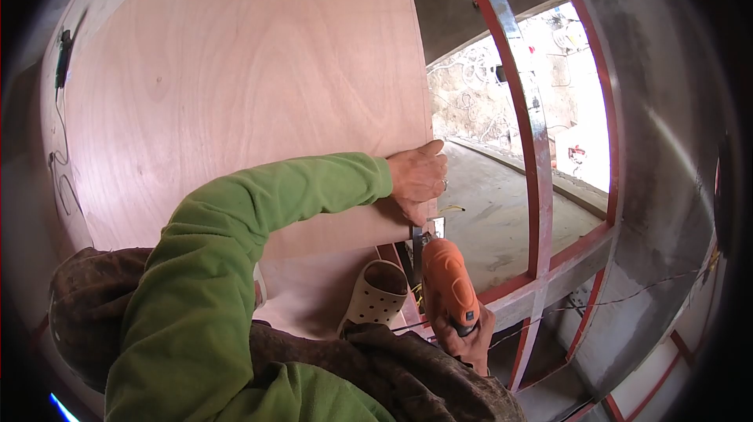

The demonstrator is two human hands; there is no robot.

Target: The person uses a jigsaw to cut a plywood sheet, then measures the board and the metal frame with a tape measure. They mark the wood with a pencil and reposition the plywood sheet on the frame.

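Note:
A large pale plywood sheet [259, 69] lies across the left and middle of the view. My left hand [420, 179] rests on its right edge near the lower corner, fingers curled over the edge and thumb pointing down; a ring shows on one finger. Just below, my right hand [469, 337] is wrapped round the handle of an orange power drill [449, 277]. The drill's front end points up toward the sheet's corner, close under my left hand. Its tip meets a small metal piece there, too small to make out.
Red-edged metal framing [536, 163] runs down the right side, with gaps between its bars. A white clog [377, 295] is on a foot below the sheet. A thin wire crosses the lower right. A black cable and tool [64, 57] are at the far left.

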